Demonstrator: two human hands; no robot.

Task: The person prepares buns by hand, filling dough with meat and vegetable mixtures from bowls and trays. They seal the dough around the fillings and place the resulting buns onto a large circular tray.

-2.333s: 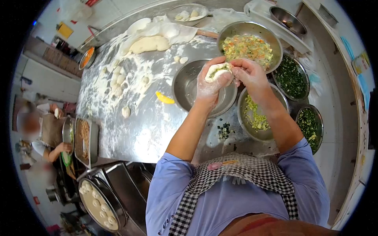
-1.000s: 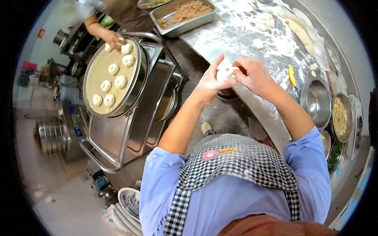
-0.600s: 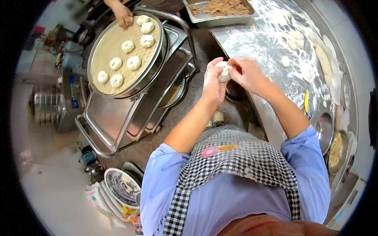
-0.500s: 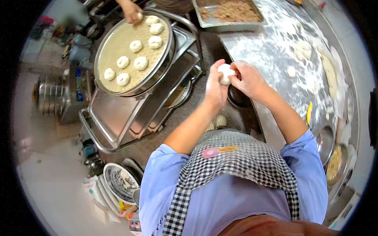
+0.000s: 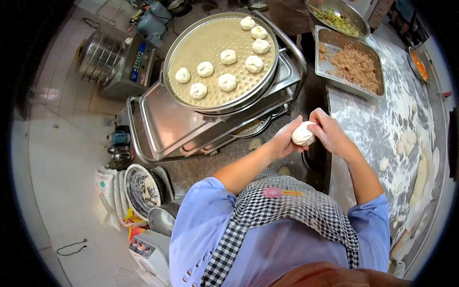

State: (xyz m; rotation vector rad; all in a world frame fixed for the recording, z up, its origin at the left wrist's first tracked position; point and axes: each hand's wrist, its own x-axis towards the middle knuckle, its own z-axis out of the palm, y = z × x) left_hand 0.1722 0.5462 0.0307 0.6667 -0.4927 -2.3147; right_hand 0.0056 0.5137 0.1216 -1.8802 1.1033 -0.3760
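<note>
The long steel counter (image 5: 382, 129) runs down the right side. It is dusted with white flour, and small lumps of dough (image 5: 406, 141) lie on it. Its far side bends away into the dark rim of the view, so that part is hard to make out.

Next in size is the big round steamer tray (image 5: 191, 103). It sits tilted on a steel stand (image 5: 162, 124) to the left of the counter. White buns (image 5: 227, 82) sit on the tray's far half, and the near half is bare.

A flat pan of chopped brown filling (image 5: 354, 64) sits at the far end of the counter. Just past it is a bowl of green filling (image 5: 337, 14), cut off at the top.

Between the stand and the counter's edge there is an open strip of dark floor. The person's hands are up in the air over that strip (right beside the counter's edge, but not touching it).

The left hand (image 5: 286, 141) is cupped around a dough ball (image 5: 303, 134) from the left. The right hand (image 5: 327, 134) is curled on it from the right. Both are closed snugly on the ball, which is pressed between them.

Only the top of the ball shows. The fingers hide its bottom and sides, and I cannot tell whether its top is pinched shut.
</note>
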